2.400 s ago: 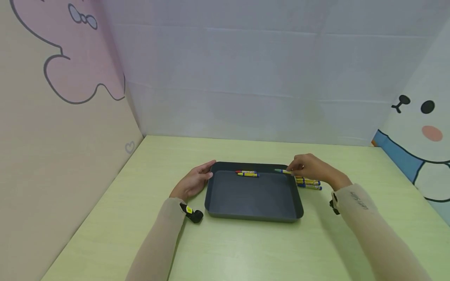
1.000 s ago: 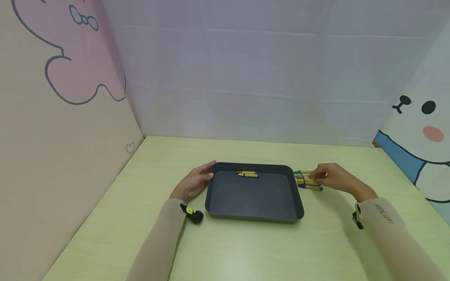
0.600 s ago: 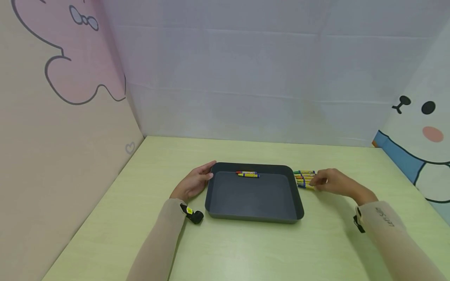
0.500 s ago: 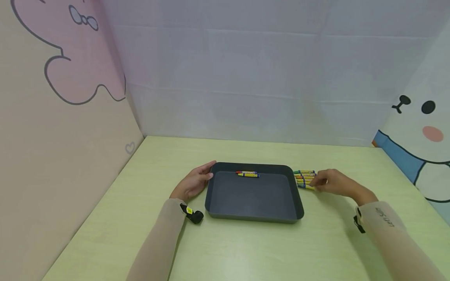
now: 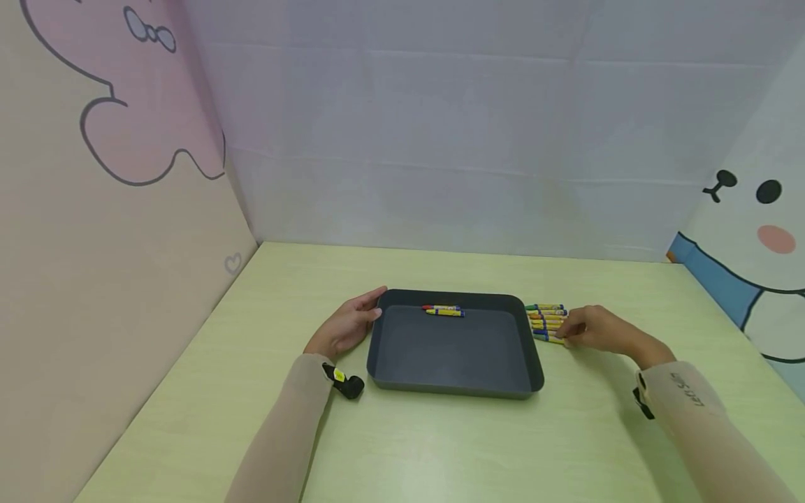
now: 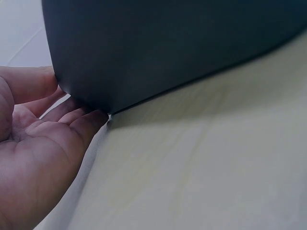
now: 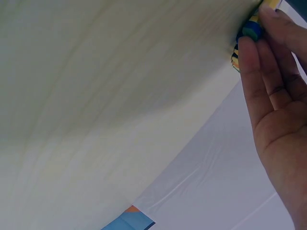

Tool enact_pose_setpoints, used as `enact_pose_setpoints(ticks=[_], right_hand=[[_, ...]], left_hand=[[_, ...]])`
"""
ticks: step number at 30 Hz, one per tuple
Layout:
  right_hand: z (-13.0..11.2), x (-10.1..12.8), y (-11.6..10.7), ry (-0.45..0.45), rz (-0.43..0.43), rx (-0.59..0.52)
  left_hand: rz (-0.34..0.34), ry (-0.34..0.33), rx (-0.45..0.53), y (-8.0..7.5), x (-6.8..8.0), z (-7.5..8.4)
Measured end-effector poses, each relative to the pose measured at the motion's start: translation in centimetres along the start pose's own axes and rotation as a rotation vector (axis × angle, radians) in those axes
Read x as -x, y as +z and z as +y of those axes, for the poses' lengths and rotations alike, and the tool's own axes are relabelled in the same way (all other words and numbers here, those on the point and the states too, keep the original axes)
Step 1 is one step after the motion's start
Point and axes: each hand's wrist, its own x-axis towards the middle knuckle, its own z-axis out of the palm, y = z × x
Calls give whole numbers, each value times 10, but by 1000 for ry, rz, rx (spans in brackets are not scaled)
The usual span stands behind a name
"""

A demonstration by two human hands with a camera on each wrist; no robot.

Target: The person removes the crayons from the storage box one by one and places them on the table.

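- Right hand (image 5: 597, 328) has moved from the tray (image 5: 453, 346) out to the crayon row (image 5: 546, 321) on the worktop (image 5: 440, 447); fingertips now pinch the nearest crayon
- Left hand (image 5: 342, 327) stays relaxed, flat against the tray's side
- Two crayons (image 5: 443, 311) lie inside
- Sleeve print unreadable

I am sitting at a pale green table (image 5: 440, 447) with a faint wood grain. A plain grey-white wall (image 5: 453, 140) is standing behind it. On my left a beige panel (image 5: 94, 279) is showing a pink cartoon shape (image 5: 126, 84); on my right a white cartoon face (image 5: 755, 223) is peeking in. Soft, even light is falling everywhere.
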Motion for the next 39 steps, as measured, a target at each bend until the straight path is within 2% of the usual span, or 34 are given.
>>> enact_pose_setpoints(ticks=[8,15,30,39], right_hand=[[-2,1,2,-22,12,-8],[-2,2,3,-4,10,-21],[-2,3,3,29,18,-10],[-2,3,0,10,25,-11]], left_hand=[[1,-9,-13,0,-1,0],[11,-22,-16,0,-1,1],[12,-18,-14,0,-1,0],[22,-8,-7,1,-1,-1]])
